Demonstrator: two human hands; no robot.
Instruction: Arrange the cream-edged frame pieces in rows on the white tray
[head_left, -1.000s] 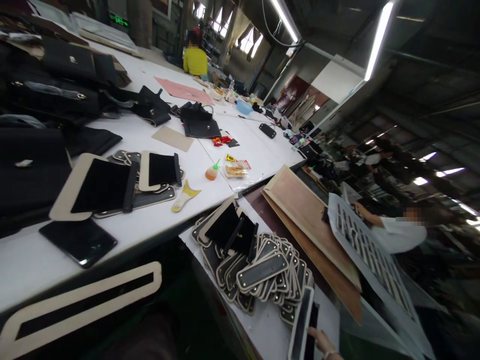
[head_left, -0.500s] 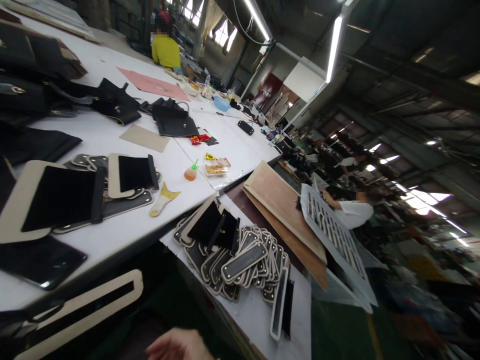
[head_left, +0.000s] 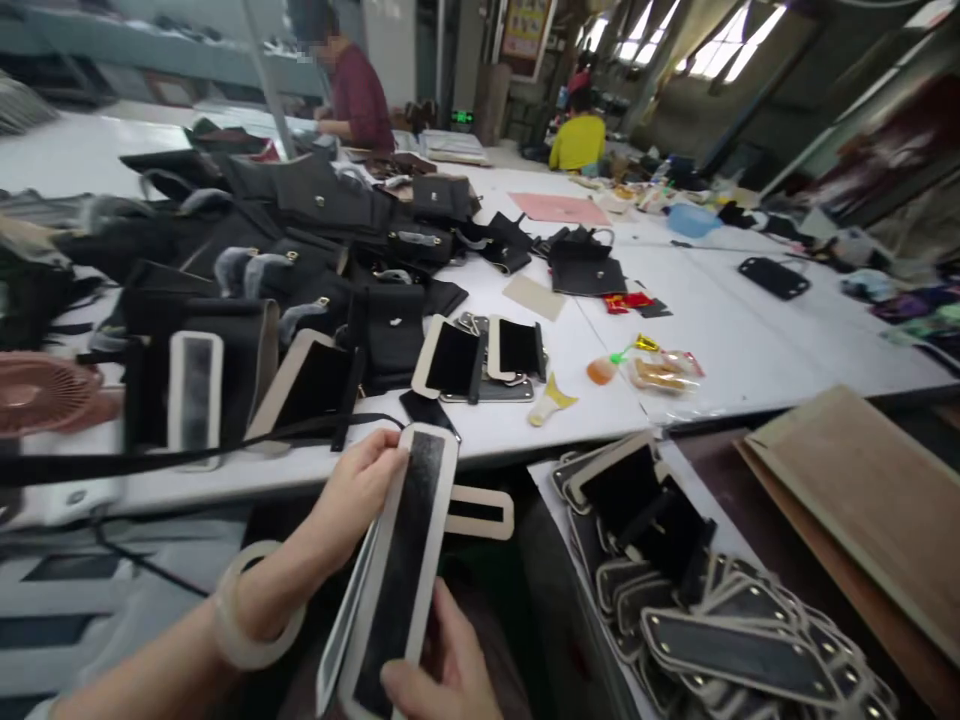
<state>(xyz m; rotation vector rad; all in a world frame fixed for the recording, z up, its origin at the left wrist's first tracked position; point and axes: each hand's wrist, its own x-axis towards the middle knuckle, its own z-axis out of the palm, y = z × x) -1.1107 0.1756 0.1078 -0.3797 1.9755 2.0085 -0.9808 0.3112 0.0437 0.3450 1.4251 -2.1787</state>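
Observation:
My left hand (head_left: 356, 500), a pale bangle on its wrist, grips the upper end of a long cream-edged black panel (head_left: 401, 565). My right hand (head_left: 442, 675) holds the same panel at its lower end. A second thin panel (head_left: 341, 625) sits just behind it, between my hands. I hold both below the front edge of the white table (head_left: 525, 425). To the right, a heap of similar small black panels with cream borders (head_left: 712, 630) lies on a lower white surface.
Black bags and bag parts (head_left: 315, 230) pile up on the table's left half. A glue bottle (head_left: 604, 368) and snack packets (head_left: 660, 370) lie at centre. A pink fan (head_left: 45, 390) stands left. Wooden boards (head_left: 862, 500) lie right. Two people (head_left: 360, 95) work at the back.
The view has swung left and down. Both my hands have come into view, holding the long panel; a second ago only my right hand showed at the bottom edge, at a panel.

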